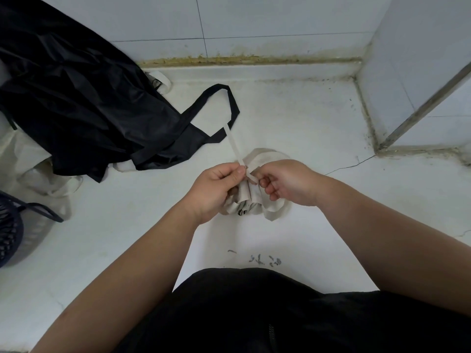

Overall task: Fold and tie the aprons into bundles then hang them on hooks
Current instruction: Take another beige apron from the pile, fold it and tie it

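A: Where's the apron they're working on?

B: The beige bundle [246, 202] sits at the centre of the worktop [305, 118], rolled up under both hands. A black apron [76, 98] lies loose at ten o'clock, and a basket [10, 230] shows at eight o'clock.

A: What are the hands doing?

B: The left hand [216, 192] pinches the strap [233, 143] between thumb and forefinger, right on top of the roll. The right hand [288, 184] has its fingers [266, 186] curled and grips the strap's short end, just beside the left thumb. The long end runs taut toward eleven o'clock and its tip touches the black apron.

A: So they're knotting it?

B: That's how I read it. The fingers hide whether a knot has formed yet.

A: How do they tie it well?

B: Keep the crossing hard against the roll so the wrap can't slacken. The lower left fingers should pin the cloth while the ends pass. Then pull evenly, one end toward nine o'clock and the other toward three, so the roll isn't dragged sideways.

A: Any risks?

B: The long end could snag the black apron's loop at twelve o'clock, so draw it clear first. And leave a loop free for the hook
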A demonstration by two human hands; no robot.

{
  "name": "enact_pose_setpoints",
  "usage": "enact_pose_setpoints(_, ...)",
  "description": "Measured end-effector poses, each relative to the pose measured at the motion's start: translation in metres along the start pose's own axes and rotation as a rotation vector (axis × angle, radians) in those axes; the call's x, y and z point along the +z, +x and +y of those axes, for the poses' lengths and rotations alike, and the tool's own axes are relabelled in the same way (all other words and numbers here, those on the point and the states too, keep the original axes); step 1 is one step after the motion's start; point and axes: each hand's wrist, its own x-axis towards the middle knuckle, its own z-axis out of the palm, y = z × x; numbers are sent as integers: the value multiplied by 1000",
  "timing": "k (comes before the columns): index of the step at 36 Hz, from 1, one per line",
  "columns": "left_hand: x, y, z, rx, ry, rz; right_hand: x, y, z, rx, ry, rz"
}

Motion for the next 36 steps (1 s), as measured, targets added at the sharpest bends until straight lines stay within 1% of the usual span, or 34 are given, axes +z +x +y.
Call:
enact_pose_setpoints(3,1,0,3,19,35,-25,0,2,7,-48,-104,14)
enact_pose_setpoints(6,0,0,5,40,46,-30,2,4,8,-59,-114,30)
enact_pose_setpoints(9,1,-1,6,35,39,-25,2,3,9,-75,-117,8)
enact_pose_setpoints(13,-1,1,6,28,54,16,1,0,6,-114,-268,-16)
enact_pose_setpoints(17,-2,1,5,7,-19,48,2,3,2,-95,-406,34)
enact_pose_setpoints(20,-2,4,3,-9,-85,105,4,4,3,-88,-347,75)
enact_pose_setpoints(23,-2,4,2,11,-57,67,4,5,3,-66,-235,97)
enact_pose_setpoints(25,-1,1,2,40,-7,52,4,5,1,-23,-142,47)
enact_pose_setpoints(29,2,0,2,95,49,125,2,5,-1,21,-15,-38)
enact_pose_setpoints(32,2,1,2,114,90,128,0,3,-2,44,121,-103)
enact_pose_setpoints(34,1,1,3,116,106,114,-1,2,-1,29,73,-120)
enact_pose_setpoints(36,0,2,3,113,130,82,0,2,1,-12,-92,-82)
